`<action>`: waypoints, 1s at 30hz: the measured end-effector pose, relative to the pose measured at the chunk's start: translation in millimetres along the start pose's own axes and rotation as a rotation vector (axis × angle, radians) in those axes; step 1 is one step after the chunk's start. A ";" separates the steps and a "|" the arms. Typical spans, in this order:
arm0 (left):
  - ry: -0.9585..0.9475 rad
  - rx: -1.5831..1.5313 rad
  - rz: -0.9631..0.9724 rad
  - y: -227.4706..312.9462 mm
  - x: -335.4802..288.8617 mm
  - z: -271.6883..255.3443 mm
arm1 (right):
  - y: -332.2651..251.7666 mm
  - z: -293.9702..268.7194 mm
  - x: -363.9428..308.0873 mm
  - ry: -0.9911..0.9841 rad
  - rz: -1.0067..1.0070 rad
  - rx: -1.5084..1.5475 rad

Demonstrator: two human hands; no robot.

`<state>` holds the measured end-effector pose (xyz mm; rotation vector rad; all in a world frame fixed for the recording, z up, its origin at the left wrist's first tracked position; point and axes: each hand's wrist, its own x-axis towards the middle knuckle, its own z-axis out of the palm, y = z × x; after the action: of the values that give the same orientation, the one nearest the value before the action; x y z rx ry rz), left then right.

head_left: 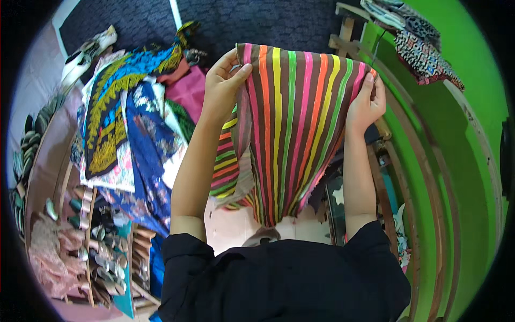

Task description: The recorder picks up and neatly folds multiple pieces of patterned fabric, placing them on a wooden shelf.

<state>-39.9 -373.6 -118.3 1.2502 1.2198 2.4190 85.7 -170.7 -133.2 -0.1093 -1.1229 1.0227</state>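
Observation:
A striped cloth in brown, pink, orange, yellow and green hangs spread out in front of me. Its top edge is stretched between my two hands. My left hand pinches the upper left corner between thumb and fingers. At the upper right corner, my right hand grips the edge in the same way, thumb toward me. Below my left hand, part of the cloth folds back and shows sideways stripes. The lower end narrows to gathered folds above the floor.
To the left lies a heap of clothes, with a blue floral fabric and a fringed blue and mustard scarf. Shoes fill a rack at lower left. Wooden rails run along the green wall on the right, with folded fabrics above.

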 end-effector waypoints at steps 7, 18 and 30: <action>0.013 0.072 0.176 -27.8 118.4 -7.4 | 45.9 76.3 81.8 0.091 -0.254 0.030; 0.029 0.089 0.045 -161.2 255.4 -80.5 | 235.5 146.6 133.2 0.152 -0.400 -0.196; -0.132 0.683 -0.423 -267.3 231.8 -182.8 | 441.3 90.4 88.5 -0.681 0.625 -1.264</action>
<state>-380.0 -198.4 -228.7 1.0997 2.1071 1.6416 -254.2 106.7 -268.6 -1.2545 -2.3290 0.7216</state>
